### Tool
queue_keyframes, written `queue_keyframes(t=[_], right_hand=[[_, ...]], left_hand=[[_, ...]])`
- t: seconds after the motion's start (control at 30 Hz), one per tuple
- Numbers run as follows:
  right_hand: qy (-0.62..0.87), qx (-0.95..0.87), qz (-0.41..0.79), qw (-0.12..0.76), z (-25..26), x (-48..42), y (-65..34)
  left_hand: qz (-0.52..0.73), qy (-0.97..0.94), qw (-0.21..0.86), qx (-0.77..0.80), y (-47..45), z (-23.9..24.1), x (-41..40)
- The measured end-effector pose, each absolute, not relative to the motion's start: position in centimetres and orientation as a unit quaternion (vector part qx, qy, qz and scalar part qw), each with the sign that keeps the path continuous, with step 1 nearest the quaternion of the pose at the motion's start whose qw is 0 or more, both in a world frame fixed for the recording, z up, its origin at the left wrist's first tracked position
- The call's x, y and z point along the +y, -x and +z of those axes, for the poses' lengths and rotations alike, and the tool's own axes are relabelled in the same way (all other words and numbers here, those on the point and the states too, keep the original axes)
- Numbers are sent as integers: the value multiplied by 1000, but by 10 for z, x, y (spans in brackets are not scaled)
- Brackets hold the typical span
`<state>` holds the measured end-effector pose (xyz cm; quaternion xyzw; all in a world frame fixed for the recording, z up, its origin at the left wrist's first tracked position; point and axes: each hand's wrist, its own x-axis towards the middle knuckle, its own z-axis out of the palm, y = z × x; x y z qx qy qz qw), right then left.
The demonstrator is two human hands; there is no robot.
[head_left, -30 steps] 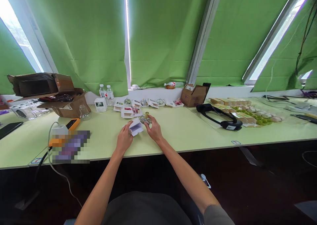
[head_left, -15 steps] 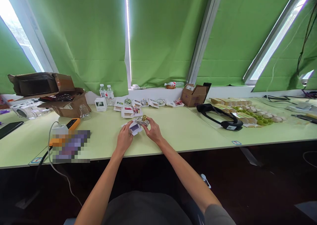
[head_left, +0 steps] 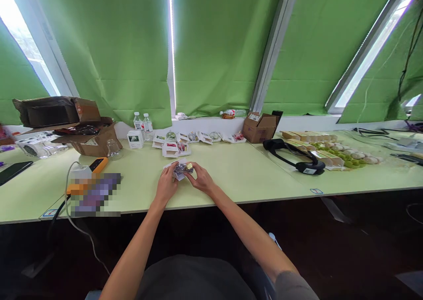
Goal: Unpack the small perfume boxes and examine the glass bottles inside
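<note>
left hand (head_left: 167,183) just beside right hand (head_left: 202,179)

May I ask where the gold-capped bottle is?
In the head view, left of centre, the gold-capped bottle is between the left hand and right hand, at the white box.

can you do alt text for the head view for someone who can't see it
A person's left hand grips an open white box at a pale green table, while the right hand holds a shiny gold-topped object against it. Small opened boxes lie toward the back; a black headset lies to the right.
</note>
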<state>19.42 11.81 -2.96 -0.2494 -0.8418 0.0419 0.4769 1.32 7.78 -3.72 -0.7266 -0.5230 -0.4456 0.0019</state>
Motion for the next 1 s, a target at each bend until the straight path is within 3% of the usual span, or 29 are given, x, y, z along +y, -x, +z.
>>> queue_keyframes(t=[1.0], right_hand=[[308, -751, 107, 575, -33, 131, -196]], left_hand=[[-449, 722, 24, -526, -13, -37, 76]])
